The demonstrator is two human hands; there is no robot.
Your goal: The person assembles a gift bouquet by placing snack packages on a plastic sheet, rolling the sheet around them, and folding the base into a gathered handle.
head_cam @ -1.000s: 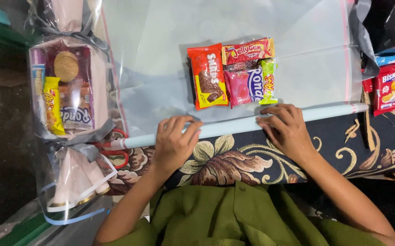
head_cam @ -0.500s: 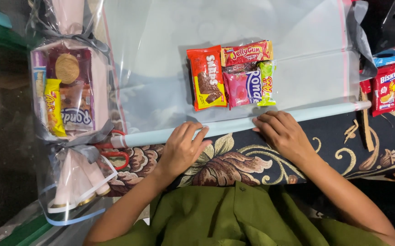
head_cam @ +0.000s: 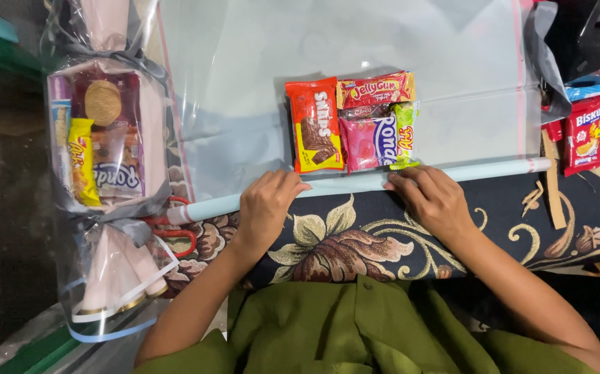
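Note:
A clear plastic wrapping sheet (head_cam: 258, 76) with a pale blue paper layer lies spread over a dark floral carpet (head_cam: 341, 235). Its near edge is rolled into a thin pale blue tube (head_cam: 355, 183). My left hand (head_cam: 267, 204) presses on the tube left of centre, fingers curled over it. My right hand (head_cam: 433, 197) presses on it right of centre. Just beyond the tube, a bundle of snack packets (head_cam: 350, 123) lies flat on the sheet: an orange-red chocolate packet, a red jelly packet, a pink and blue biscuit packet and a green packet.
A finished snack parcel (head_cam: 103, 159) wrapped in clear plastic with tied ends lies at the left. Red-handled scissors (head_cam: 175, 228) rest beside it under the tube's left end. Red snack packets (head_cam: 587, 131) and dark bags are at the right edge.
Both hands have pushed the rolled edge away from me, bringing the tube closer to the snack bundle. The left hand shifted slightly right.

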